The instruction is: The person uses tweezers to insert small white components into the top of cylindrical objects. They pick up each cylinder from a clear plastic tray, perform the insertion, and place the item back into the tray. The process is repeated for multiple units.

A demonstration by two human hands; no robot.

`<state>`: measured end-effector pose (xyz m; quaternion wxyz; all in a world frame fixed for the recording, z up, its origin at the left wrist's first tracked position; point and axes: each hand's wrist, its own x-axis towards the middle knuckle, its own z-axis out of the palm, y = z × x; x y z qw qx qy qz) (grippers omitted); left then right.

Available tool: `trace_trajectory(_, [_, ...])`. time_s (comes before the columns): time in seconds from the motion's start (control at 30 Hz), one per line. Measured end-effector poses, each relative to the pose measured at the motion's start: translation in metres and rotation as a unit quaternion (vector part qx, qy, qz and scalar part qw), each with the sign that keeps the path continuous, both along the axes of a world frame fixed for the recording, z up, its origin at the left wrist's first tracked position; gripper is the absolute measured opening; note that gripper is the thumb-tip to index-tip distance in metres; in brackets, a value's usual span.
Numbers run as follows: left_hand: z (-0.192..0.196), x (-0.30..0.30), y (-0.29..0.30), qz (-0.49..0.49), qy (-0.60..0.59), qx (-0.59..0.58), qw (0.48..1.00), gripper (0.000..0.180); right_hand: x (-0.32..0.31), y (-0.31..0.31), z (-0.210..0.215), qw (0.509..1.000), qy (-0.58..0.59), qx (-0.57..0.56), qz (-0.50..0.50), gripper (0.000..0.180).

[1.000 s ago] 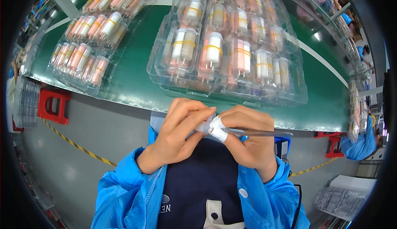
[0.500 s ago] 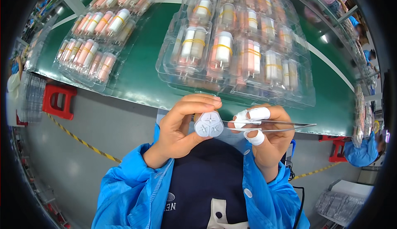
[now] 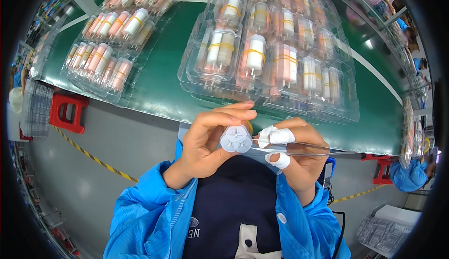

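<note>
Head view: your left hand is curled round a small white three-lobed plastic cap, held above the green bench edge. Your right hand, with taped fingertips, pinches steel tweezers whose tips touch it. The cap looks light, stiff and slippery; grip its rim

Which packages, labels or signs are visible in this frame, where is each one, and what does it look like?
Large clear blister tray: centre-right of the green table, holding white and pink cylinders in yellow bands.
Smaller clear trays: upper left of the table, rows of pink and white cylinders.
Stack of clear trays: lower right on the floor side, grey-transparent.
White print: on the dark apron, small patch.
No screens or signs visible.
</note>
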<state>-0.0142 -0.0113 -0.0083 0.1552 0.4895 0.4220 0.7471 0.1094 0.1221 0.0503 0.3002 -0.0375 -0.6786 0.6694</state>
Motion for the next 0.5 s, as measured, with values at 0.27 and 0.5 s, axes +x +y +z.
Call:
trace_trajectory(0.27, [0.0051, -0.0021, -0.0032, 0.015, 0.042, -0.030, 0.999, 0.043, 0.0033, 0.0018, -0.0006, 0.999, 0.003, -0.010, -0.044, 0.024])
trace_trajectory(0.5, [0.0093, 0.0063, -0.0075, 0.020, 0.019, -0.068, 0.997, 0.044, -0.0022, -0.0006, 0.0062, 0.998, 0.027, 0.047, -0.032, 0.020])
